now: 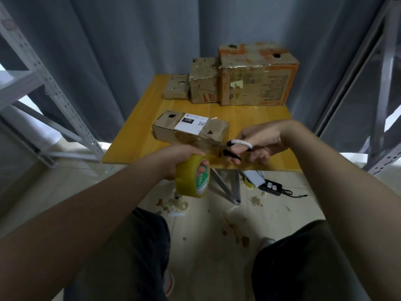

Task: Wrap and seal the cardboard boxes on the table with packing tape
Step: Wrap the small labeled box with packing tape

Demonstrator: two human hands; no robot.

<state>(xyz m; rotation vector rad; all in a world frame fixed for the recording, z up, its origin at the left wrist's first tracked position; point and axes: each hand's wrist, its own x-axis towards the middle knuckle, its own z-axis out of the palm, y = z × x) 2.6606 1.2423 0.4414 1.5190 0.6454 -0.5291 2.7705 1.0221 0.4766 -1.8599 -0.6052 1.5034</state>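
Head view: L hand [173, 158] grips yellow packing-tape roll w/ green-white core [188, 180], fingers thru core, just off tabletop's front edge. R hand [262, 141] holds black-white-handled scissors [238, 146], blades blurred, beside small brown cardboard box w/ white label [167, 129] near front edge of yellow wooden table [138, 137]. Three worn cardboard boxes [256, 79] at back-right corner.

A translucent yellow tape roll [188, 178], its core printed green and white, shows against a honey-yellow, wood-grained table [249, 115]. The nearest box [166, 129] is plain brown cardboard with a white label [192, 125] carrying a black block with white numerals. Behind it, the large box [258, 83] is brown with orange bands and dark print, and the middle box [204, 83] bears red marks. The scissors [239, 142] have black-and-white handles. The curtain [130, 40] is grey-blue.
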